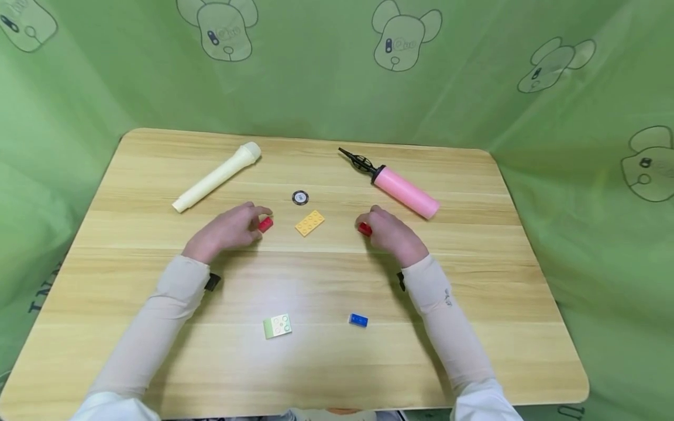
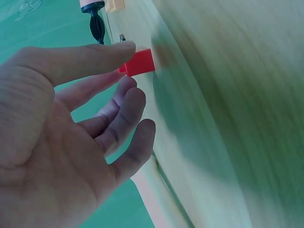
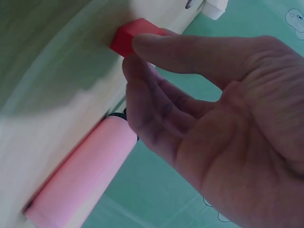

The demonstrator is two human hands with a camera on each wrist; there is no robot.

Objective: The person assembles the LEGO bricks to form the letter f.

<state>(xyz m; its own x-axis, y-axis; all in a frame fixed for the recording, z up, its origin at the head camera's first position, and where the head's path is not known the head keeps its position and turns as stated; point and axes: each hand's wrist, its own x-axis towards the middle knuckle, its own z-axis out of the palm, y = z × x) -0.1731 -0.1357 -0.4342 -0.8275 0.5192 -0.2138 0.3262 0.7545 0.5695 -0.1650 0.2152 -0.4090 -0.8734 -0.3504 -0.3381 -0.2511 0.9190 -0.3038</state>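
Observation:
My left hand [image 1: 230, 229] pinches a red toy brick [image 1: 265, 224] between thumb and index finger, left of a flat yellow brick [image 1: 309, 223]. In the left wrist view the same red brick [image 2: 140, 62] shows at the tips of these fingers, while the other fingers are loosely bent and apart from it. On the other side of the yellow brick, my right hand [image 1: 391, 232] grips a second red brick [image 1: 365, 228]. The right wrist view has this brick [image 3: 130, 37] under the thumb tip, its far side partly hidden by the fingers.
A cream microphone-shaped object [image 1: 217, 177] lies back left; a pink hand pump [image 1: 405, 192] with a black nozzle lies back right. Between them is a dark-rimmed round chip [image 1: 300, 197]. A pale green-and-white brick [image 1: 277, 326] and a blue brick [image 1: 358, 320] lie near the front.

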